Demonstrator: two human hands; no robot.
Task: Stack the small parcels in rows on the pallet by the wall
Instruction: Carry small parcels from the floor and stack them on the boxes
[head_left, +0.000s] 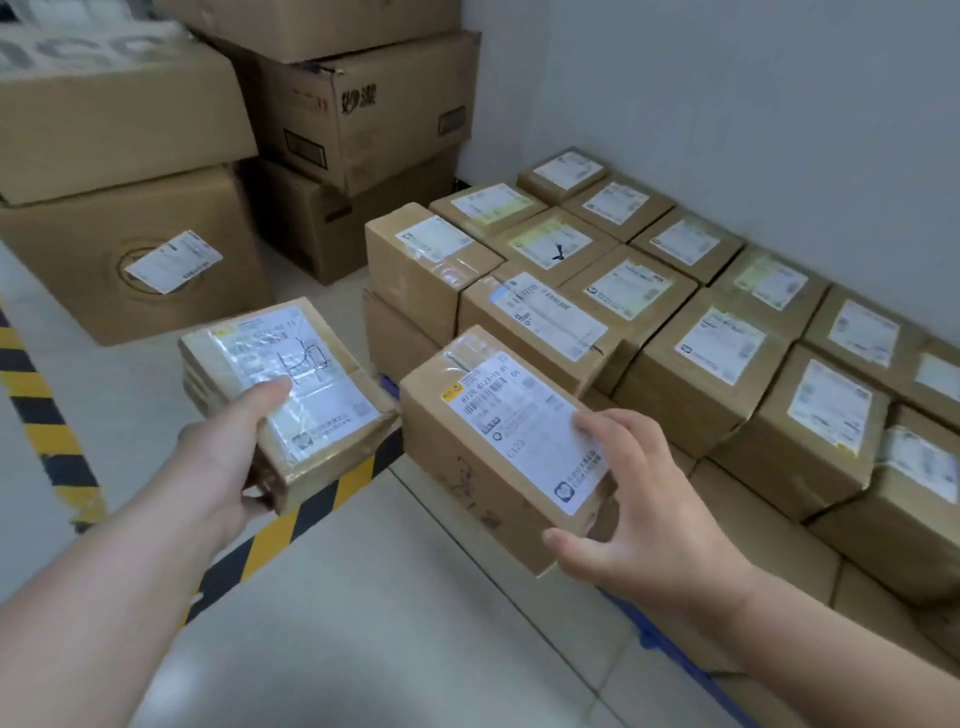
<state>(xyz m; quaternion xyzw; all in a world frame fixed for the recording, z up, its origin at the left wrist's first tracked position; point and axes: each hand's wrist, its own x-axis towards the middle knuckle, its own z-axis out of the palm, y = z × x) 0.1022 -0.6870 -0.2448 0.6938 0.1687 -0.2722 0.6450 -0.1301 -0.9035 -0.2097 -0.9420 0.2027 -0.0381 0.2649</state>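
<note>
by stack (706, 364), r hand (644, 504) grips parcel (498, 447), long axis pointing away.

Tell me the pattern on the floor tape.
The floor tape has yellow and black stripes, seen in the head view.

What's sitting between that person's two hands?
Head view: left parcel in the left hand, right parcel in the right hand, striped floor tape showing between them.

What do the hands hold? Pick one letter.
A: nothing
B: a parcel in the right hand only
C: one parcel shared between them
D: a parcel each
D: the left hand grips a flat parcel, and the right hand grips the C123 parcel.
</note>
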